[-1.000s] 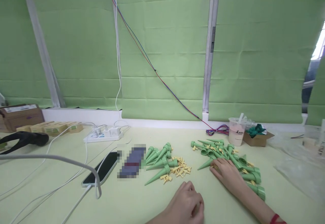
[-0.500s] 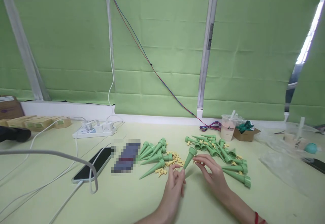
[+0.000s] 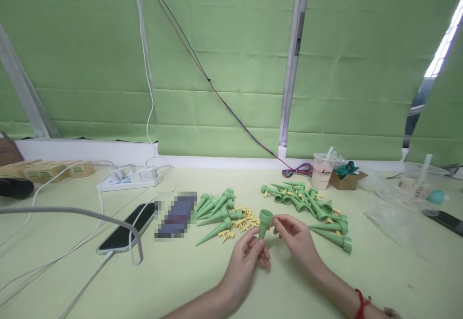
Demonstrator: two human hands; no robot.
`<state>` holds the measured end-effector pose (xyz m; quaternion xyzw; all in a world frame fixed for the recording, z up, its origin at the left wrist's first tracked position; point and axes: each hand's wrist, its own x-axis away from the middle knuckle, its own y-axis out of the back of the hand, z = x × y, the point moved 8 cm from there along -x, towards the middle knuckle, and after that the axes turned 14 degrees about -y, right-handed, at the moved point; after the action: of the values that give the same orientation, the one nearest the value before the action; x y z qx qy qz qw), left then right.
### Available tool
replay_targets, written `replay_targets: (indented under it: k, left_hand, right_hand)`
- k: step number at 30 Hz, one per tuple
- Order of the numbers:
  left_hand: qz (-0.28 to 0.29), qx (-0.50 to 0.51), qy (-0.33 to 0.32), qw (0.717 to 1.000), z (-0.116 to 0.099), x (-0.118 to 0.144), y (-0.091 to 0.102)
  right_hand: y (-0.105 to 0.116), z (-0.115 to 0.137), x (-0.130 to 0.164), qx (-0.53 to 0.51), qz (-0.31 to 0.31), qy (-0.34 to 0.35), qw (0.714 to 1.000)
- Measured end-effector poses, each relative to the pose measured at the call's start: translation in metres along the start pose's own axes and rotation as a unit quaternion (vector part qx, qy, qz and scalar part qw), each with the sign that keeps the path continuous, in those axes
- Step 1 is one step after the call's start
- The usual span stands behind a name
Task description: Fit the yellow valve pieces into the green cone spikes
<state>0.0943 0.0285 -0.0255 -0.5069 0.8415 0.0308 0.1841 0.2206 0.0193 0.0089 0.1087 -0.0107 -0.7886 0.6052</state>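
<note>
My left hand (image 3: 248,256) is closed round the lower part of a green plastic watering spike (image 3: 265,218), its open wide end tilted up toward me. My right hand (image 3: 296,239) pinches at the side of that spike, just below its collar. A small yellow plastic piece is at those fingertips, mostly hidden by them. Left of my hands lies a group of green spikes (image 3: 217,213) with their points to the left. Beside them is a heap of small yellow pieces (image 3: 246,220). More green spikes (image 3: 314,205), some with yellow pieces, lie to the right.
Phones (image 3: 126,227) and white cables lie left, near a power strip (image 3: 130,179). A drink cup (image 3: 321,170), a small cardboard box (image 3: 345,180) and clear plastic bags (image 3: 394,227) stand or lie right. A dark phone (image 3: 444,221) is at the far right.
The spike in my left hand has turned so its open end now faces me. My right fingertips have come in against its side. The camera view has shifted slightly.
</note>
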Motion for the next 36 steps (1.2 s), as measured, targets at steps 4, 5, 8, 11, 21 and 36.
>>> replay_targets:
  k: [4,5,8,11,21,36]
  left_hand:
    - [0.012,-0.017,-0.010,1.000,-0.006,-0.003,-0.002]
    - [0.014,-0.020,-0.009,1.000,-0.006,-0.003,-0.002]
    - [0.014,-0.023,-0.002,1.000,-0.003,-0.003,-0.001]
    - [0.018,-0.016,0.003,1.000,0.001,-0.001,-0.002]
    - [0.032,0.006,0.018,0.999,0.005,0.000,-0.004]
    - [-0.010,0.016,0.074,0.997,0.005,0.007,-0.005]
  right_hand:
    - [-0.006,-0.008,-0.005,-0.063,0.061,-0.078,0.993]
    - [-0.006,-0.008,-0.005,-0.071,0.071,-0.084,0.991]
    - [-0.007,-0.011,-0.004,-0.086,0.093,-0.094,0.987]
    - [-0.009,-0.014,-0.004,-0.085,0.111,-0.101,0.985]
    - [-0.012,-0.021,-0.004,-0.121,0.131,-0.131,0.975]
    - [-0.025,-0.022,0.006,0.002,0.179,-0.118,0.977]
